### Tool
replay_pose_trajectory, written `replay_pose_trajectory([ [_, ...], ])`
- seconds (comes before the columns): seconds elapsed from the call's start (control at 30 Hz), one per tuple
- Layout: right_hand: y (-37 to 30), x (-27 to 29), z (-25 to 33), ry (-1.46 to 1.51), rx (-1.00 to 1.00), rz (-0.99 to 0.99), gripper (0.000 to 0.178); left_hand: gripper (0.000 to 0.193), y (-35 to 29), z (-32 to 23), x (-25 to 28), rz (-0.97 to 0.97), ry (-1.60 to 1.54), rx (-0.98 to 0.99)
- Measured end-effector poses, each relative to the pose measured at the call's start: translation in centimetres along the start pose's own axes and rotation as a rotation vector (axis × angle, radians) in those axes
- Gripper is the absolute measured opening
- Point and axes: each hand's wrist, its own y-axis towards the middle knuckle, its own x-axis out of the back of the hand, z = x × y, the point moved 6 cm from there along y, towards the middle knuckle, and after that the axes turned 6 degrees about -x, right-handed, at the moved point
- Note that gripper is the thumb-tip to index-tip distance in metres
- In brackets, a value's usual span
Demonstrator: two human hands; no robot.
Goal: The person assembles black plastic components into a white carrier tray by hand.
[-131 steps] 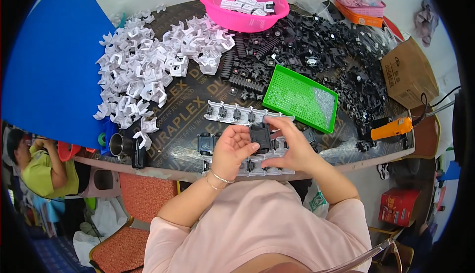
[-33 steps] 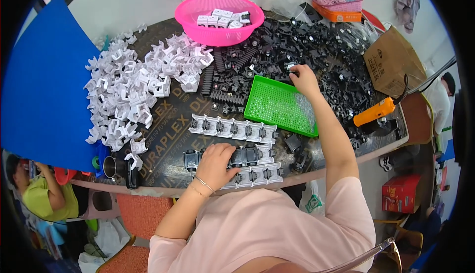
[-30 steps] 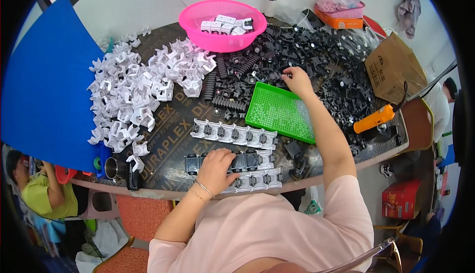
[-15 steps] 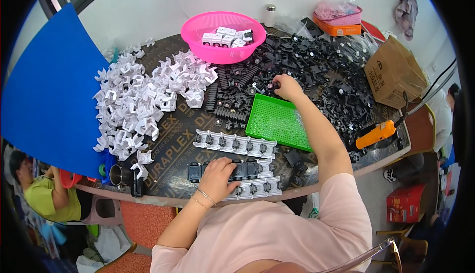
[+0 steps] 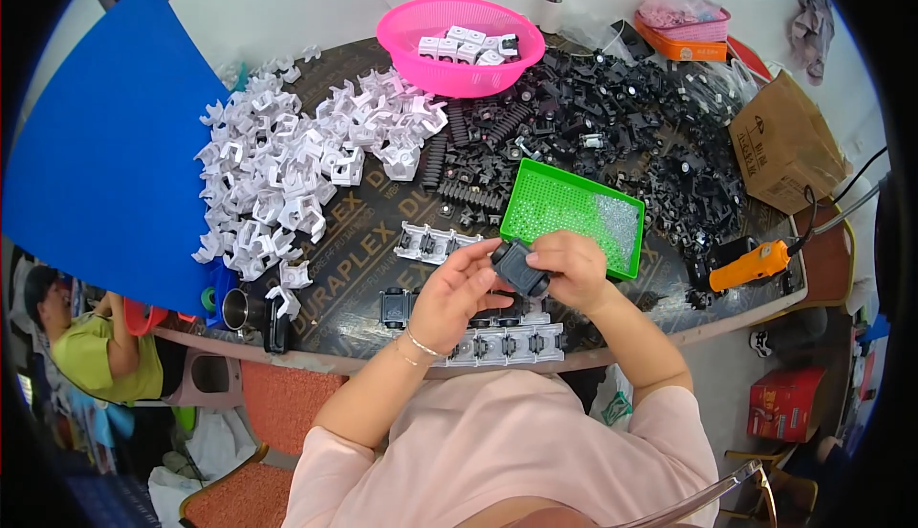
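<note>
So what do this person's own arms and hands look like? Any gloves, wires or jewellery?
No gloves or wires show on the left hand or right hand. Two thin bracelets circle the left wrist, one looking silvery; none shows on the right. Short, plain pale pink sleeves leave both forearms uncovered.
</note>
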Motion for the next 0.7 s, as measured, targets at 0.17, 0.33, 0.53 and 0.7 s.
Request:
replay_pose_trajectory([
  [0.17, 0.1, -1.1, 1.4, 0.0, -0.107, 0.224, 0.045, 0.029, -0.3, 1.0, 1.6, -0.105, 0.007, 0.103],
  [0.33, -3.8, -0.5, 0.3, 1.364, -0.831, -0.351, 0.023, 0.022, -0.6, 1.0, 2.4, -0.194, -0.131, -0.031],
  [0.53, -4.1, -3.1, 2.2, 1.664, -0.802, -0.357, 0.01, 0.021, -1.1, 1.1, 2.1, -0.252, -0.2, -0.117],
  [0.7, -4.2, -3.7, 2.1, 1.634, -0.829, -0.379, 0.011, 0.025, -1.7, 1.0, 1.8, -0.282, -0.177, -0.217],
])
